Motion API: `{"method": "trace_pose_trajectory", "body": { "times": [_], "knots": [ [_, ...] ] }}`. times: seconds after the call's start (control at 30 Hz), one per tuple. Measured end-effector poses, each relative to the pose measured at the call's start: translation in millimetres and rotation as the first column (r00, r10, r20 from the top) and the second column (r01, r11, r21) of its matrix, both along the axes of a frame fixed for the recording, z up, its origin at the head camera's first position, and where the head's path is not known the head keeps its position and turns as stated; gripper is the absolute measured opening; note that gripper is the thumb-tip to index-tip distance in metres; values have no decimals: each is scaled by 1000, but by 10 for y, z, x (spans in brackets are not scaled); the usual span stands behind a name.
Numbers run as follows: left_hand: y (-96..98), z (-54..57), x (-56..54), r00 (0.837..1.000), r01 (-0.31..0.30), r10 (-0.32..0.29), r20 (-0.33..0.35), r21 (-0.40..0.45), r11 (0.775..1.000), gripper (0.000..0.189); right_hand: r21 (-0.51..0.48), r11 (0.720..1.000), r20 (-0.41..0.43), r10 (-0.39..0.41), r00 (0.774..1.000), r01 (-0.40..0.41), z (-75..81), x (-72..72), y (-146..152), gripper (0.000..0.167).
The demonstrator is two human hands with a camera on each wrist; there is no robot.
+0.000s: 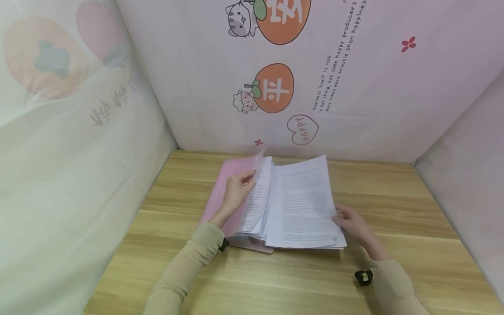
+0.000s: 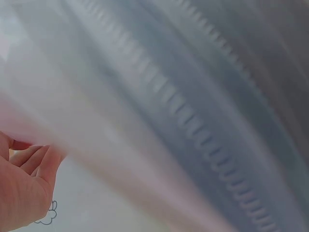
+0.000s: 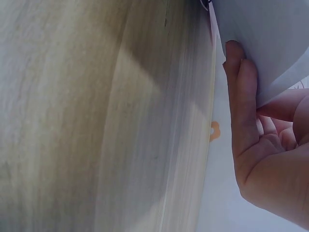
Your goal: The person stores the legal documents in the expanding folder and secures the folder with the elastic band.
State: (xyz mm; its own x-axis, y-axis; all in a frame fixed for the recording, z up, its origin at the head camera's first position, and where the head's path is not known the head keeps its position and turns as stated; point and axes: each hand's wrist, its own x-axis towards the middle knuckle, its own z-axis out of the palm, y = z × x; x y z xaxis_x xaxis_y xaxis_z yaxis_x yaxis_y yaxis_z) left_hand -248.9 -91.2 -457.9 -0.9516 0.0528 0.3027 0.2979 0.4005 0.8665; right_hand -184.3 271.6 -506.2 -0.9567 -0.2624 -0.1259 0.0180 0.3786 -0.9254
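Left hand (image 1: 235, 191) pinching lifted pages (image 1: 257, 192) of paper stack (image 1: 301, 205) at approx 9 o'clock side; right hand (image 1: 351, 222) gripping stack's edge at 4 o'clock, fingers curled under sheets. Stack on pink folder (image 1: 228, 183), mid table (image 1: 393, 205). Left wrist view: mostly blur, page edges smeared, only fingers (image 2: 36, 162) legible. Right wrist view: fingers (image 3: 241, 96) behind sheet corner, text not visible; wood grain clear. Printed lines seen in head view only, too small to read.

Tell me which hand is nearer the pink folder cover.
Left. The left hand holds lifted pages right over the pink folder cover; the right hand grips the printed sheets' far right edge, away from it.
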Motion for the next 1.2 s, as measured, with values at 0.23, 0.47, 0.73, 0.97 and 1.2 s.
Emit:
{"method": "trace_pose_trajectory", "body": {
  "times": [0.23,0.47,0.73,0.97,1.2],
  "knots": [
    [16,0,-6,1000,-9,9,-3,1,1000,33,-4,1000,15,-8,1000,8,36,14,-90,52],
    [15,-9,-18,1000,-12,12,-2,-1,1000,33,-33,999,30,-3,1000,4,15,28,-111,53],
    [7,-31,-34,1000,-11,11,-10,11,1000,33,59,998,6,-36,999,35,24,82,-46,54],
    [9,-33,-30,1000,-9,9,-8,12,1000,34,121,991,-29,-53,998,56,47,78,-103,53],
    [22,-32,-30,1000,-14,14,0,6,1000,34,65,997,-16,-41,999,42,40,87,-143,52]
  ]
}}
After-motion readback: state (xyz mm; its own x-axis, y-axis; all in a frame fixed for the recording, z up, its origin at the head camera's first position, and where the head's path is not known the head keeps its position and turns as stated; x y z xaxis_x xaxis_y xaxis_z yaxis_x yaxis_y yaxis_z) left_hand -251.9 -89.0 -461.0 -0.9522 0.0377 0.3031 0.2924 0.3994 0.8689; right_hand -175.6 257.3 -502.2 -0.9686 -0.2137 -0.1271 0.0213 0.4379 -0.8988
